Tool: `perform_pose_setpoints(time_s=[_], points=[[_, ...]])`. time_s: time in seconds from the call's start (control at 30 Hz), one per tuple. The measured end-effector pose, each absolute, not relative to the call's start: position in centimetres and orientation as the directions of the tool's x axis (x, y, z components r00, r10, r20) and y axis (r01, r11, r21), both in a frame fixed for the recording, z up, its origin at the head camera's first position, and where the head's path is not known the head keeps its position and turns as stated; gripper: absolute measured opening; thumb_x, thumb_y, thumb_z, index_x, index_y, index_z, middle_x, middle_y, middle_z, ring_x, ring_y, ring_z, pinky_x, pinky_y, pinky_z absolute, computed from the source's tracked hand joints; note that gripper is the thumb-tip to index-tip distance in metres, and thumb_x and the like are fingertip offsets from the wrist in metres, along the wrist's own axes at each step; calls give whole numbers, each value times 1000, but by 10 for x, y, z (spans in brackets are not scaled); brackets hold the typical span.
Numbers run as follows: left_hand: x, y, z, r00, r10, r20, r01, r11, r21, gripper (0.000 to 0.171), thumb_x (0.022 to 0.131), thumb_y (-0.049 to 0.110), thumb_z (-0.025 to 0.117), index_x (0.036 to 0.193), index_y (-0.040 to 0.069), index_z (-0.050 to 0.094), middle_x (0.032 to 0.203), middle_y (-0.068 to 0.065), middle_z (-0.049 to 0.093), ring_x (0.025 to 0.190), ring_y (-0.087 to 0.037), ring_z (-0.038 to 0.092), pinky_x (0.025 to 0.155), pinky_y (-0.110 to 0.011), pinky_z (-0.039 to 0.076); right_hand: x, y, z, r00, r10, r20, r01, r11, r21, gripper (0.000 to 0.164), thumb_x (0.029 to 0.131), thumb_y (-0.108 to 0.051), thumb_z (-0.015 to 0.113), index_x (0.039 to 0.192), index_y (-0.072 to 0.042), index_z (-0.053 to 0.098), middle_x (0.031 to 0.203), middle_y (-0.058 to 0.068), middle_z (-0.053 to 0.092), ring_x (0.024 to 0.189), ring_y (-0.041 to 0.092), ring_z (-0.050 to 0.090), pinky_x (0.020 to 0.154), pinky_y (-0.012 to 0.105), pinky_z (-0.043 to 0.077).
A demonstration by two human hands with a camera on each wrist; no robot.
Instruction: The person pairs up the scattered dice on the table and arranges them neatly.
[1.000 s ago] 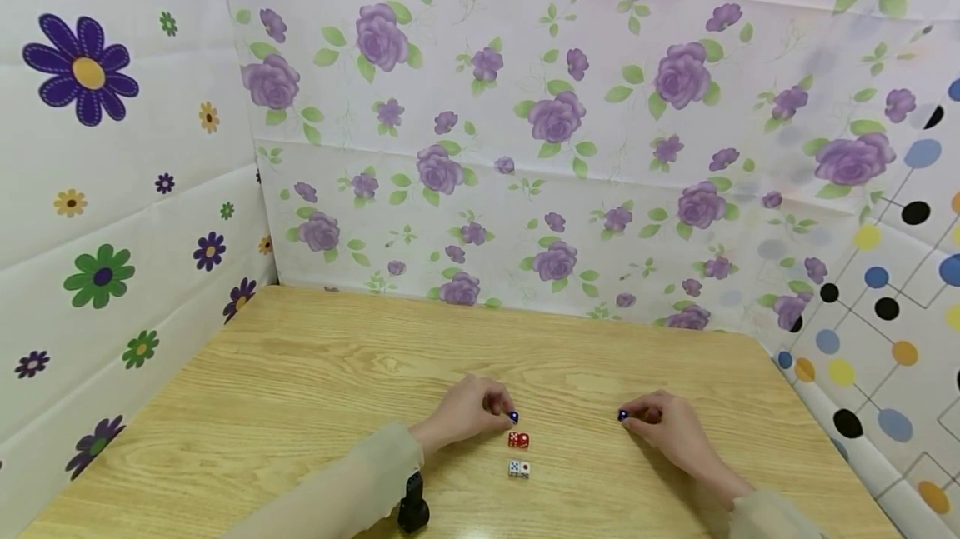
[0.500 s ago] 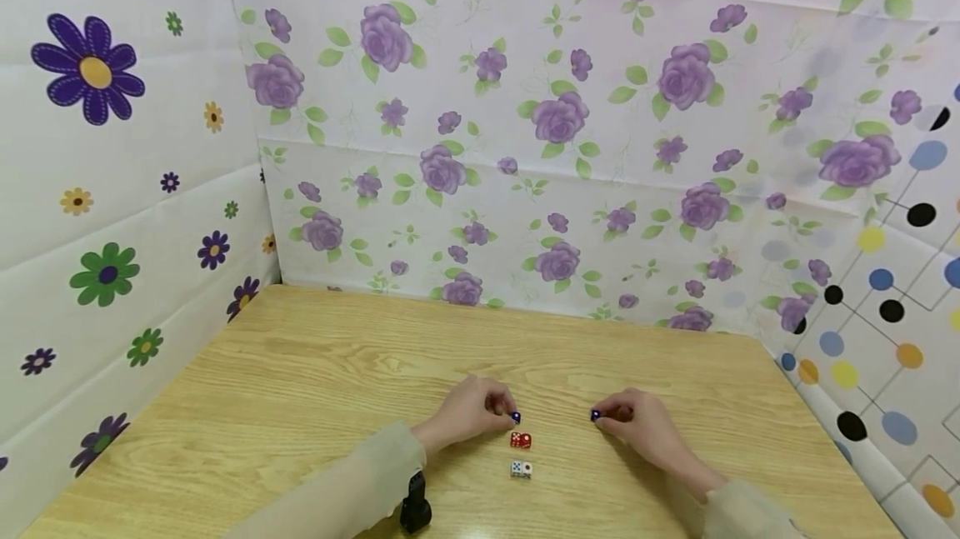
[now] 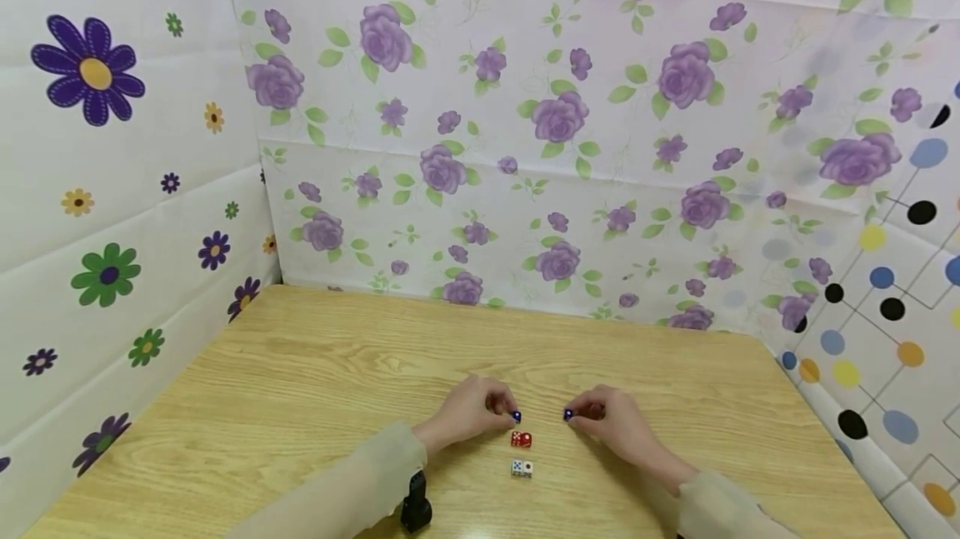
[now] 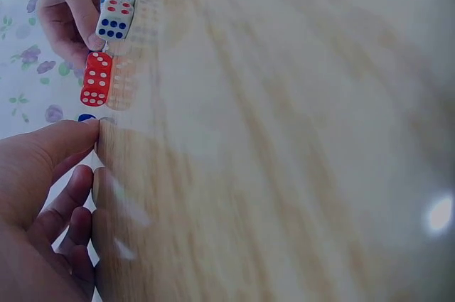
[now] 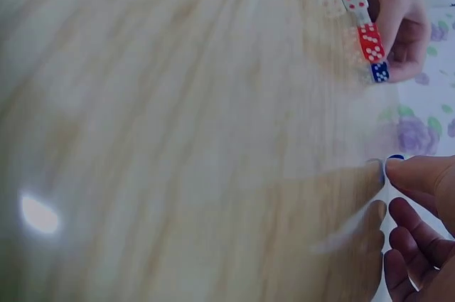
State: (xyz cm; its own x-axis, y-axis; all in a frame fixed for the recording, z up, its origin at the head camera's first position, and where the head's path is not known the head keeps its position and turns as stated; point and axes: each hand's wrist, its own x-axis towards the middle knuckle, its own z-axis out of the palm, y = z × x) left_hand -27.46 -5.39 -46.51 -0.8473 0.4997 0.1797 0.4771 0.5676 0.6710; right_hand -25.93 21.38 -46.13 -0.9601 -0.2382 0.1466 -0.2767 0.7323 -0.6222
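My left hand (image 3: 472, 406) pinches a blue die (image 3: 517, 416) between thumb and fingertips, low at the tabletop. Opposite it, my right hand (image 3: 611, 421) pinches a second blue die (image 3: 568, 415), a short gap away. Just in front of the left hand's die sit two red dice (image 3: 521, 439) side by side. Nearer the front, two white dice (image 3: 522, 468) also stand next to each other. In the right wrist view, the left hand's blue die (image 5: 380, 72) shows white pips, while the right thumb mostly hides its own die (image 5: 396, 157).
The wooden table (image 3: 337, 356) has a glossy, reflecting top. A small black device (image 3: 415, 510) is by the left sleeve. Patterned cloths hang around it: purple roses (image 3: 558, 118) at the back, flowers on the left, coloured dots on the right.
My right hand has slid left across the table with its blue die, narrowing the gap to the other blue die. The left hand and the red and white dice have stayed in place.
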Motion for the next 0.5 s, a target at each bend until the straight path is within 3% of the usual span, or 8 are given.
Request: perform_pose_setpoints(time_s=[0.27, 0.5], points=[[-274, -54, -462, -844, 503, 187, 484, 562, 671, 7, 83, 18, 80, 87, 16, 74, 74, 7, 63, 65, -1, 51, 65, -19, 40, -262, 194, -464, -956, -266, 124, -283, 716, -638, 12, 83, -17, 79, 92, -25, 77, 93, -6, 68, 80, 7, 57, 68, 20, 46], [-275, -54, -463, -844, 507, 174, 477, 562, 676, 7, 84, 19, 79, 88, 17, 74, 74, 8, 64, 65, 0, 51, 66, -18, 41, -262, 183, -462, -939, -315, 137, -325, 689, -648, 10, 84, -18, 78, 94, -21, 78, 91, -4, 67, 81, 7, 56, 68, 19, 45]])
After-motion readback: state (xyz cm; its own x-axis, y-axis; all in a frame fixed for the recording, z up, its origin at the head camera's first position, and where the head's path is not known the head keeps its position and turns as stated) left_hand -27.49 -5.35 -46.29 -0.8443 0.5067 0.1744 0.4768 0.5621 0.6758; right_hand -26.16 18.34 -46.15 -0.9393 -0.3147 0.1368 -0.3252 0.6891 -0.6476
